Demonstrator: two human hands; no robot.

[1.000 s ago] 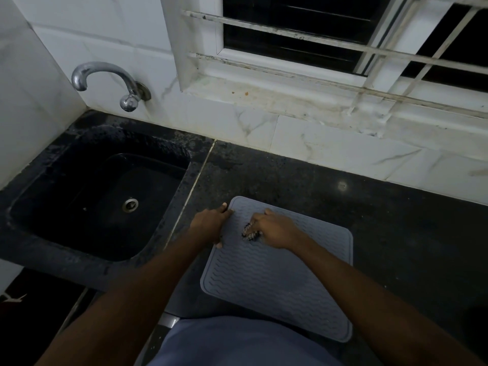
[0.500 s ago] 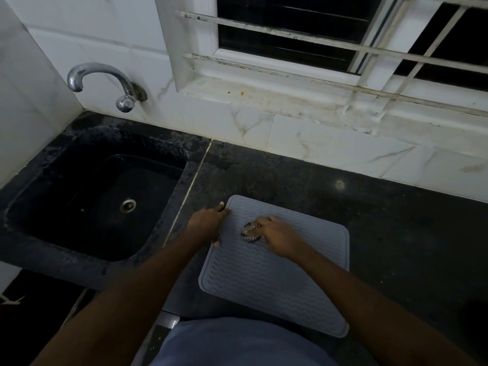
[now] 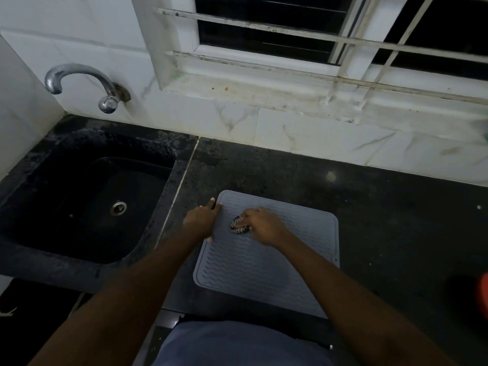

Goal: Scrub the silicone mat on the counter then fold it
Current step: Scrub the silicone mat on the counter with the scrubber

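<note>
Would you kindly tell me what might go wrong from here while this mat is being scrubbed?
1. Only the left hand presses the silicone mat, at its far left edge. Strokes of the scrub brush in the right hand might bunch or slide the free right side.
2. The mat's near edge lies close to the front edge of the counter, so it might slip off towards the person.

silicone mat [image 3: 264, 270] | grey, wavy ribs | flat, unfolded | on dark counter [image 3: 369, 207]
</note>
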